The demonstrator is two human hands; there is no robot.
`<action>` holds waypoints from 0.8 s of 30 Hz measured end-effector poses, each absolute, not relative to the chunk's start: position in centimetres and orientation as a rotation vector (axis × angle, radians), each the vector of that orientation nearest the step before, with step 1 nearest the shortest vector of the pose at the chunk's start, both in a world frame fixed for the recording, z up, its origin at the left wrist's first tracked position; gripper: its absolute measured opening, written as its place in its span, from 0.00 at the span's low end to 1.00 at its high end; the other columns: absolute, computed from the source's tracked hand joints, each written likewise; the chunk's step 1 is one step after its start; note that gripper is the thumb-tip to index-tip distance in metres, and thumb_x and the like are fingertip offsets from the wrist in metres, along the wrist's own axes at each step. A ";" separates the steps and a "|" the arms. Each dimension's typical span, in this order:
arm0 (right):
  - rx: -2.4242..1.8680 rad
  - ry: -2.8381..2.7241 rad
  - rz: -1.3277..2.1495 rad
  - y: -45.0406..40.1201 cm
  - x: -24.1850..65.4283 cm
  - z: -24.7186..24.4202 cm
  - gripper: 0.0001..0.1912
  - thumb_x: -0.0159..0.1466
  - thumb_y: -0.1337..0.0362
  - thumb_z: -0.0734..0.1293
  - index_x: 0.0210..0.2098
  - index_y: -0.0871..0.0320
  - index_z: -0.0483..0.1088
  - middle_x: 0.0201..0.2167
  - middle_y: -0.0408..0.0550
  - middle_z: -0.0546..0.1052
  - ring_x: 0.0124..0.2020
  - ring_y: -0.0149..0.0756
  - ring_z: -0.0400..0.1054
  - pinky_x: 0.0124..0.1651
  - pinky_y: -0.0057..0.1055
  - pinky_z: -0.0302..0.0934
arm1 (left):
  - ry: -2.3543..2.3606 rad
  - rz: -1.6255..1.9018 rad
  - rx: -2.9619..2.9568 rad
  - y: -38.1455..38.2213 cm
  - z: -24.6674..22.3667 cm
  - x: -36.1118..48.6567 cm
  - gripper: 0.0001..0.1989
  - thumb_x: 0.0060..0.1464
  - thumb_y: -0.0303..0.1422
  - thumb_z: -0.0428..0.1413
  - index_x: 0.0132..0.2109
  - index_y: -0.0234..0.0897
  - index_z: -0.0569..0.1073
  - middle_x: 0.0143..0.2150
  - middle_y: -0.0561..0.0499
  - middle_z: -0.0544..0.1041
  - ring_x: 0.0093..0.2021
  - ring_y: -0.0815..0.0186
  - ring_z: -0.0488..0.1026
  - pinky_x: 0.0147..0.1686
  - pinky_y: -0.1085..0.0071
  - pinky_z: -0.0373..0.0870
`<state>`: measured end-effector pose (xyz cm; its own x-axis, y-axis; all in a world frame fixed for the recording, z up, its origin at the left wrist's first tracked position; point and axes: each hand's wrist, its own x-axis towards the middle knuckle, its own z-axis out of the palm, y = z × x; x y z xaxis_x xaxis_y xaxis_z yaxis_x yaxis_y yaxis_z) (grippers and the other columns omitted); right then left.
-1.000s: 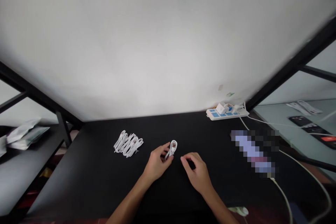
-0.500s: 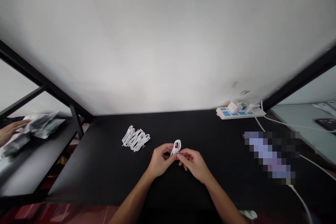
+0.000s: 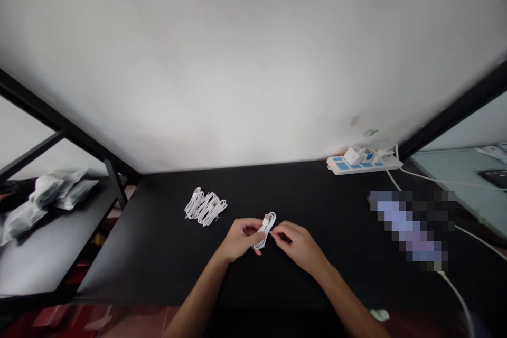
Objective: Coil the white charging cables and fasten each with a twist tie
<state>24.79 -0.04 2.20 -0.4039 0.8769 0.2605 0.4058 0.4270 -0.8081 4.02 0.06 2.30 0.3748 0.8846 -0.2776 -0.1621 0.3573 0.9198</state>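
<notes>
A coiled white USB cable is held over the black table, its USB plug at the upper end of the bundle. My left hand grips the coil from the left, thumb across it. On the other side my right hand is closed, thumb and forefinger pinched on a thin white tie at the coil's middle; its details are too small to make out. Several more coiled white cables lie together on the table, to the left and beyond my hands.
Against the wall at the back right lies a white power strip with plugs in it. A blurred-out, phone-like object with a white cord is at the right. Plastic-wrapped packets lie on a neighbouring table beyond the black frame.
The coil has turned in my left hand, showing its plug and more of its length. My right hand has drawn slightly to the right. Another person's hand at the far left is gone from view.
</notes>
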 end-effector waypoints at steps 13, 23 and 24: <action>-1.079 -1.213 1.831 1.3 23.2 3.8 0.17 0.62 0.51 0.71 0.31 0.60 0.75 0.25 0.46 0.76 0.22 0.29 0.68 0.21 0.25 0.56 | 0.793 0.977 1.205 0.7 2.7 3.4 0.18 0.57 0.39 0.64 0.52 0.37 0.75 0.46 0.46 0.78 0.47 0.61 0.75 0.52 0.60 0.73; -1.115 -1.624 1.478 2.7 23.2 3.5 0.17 0.65 0.52 0.68 0.30 0.59 0.76 0.22 0.45 0.74 0.22 0.29 0.65 0.25 0.27 0.59 | 0.906 0.839 1.243 2.4 3.2 3.2 0.23 0.55 0.46 0.64 0.51 0.35 0.74 0.39 0.49 0.76 0.38 0.63 0.77 0.36 0.67 0.79; -1.102 -1.785 1.236 3.2 23.1 3.4 0.16 0.68 0.53 0.66 0.32 0.58 0.77 0.24 0.46 0.76 0.24 0.31 0.67 0.28 0.29 0.62 | 0.937 0.847 1.165 2.9 3.0 3.3 0.23 0.54 0.47 0.64 0.49 0.34 0.74 0.36 0.50 0.75 0.35 0.64 0.77 0.31 0.70 0.78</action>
<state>23.13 3.22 3.38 -0.3995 0.9139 0.0715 0.2545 0.1855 -0.9491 3.34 2.87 3.05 0.3803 0.9117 -0.1558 -0.0639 0.1939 0.9789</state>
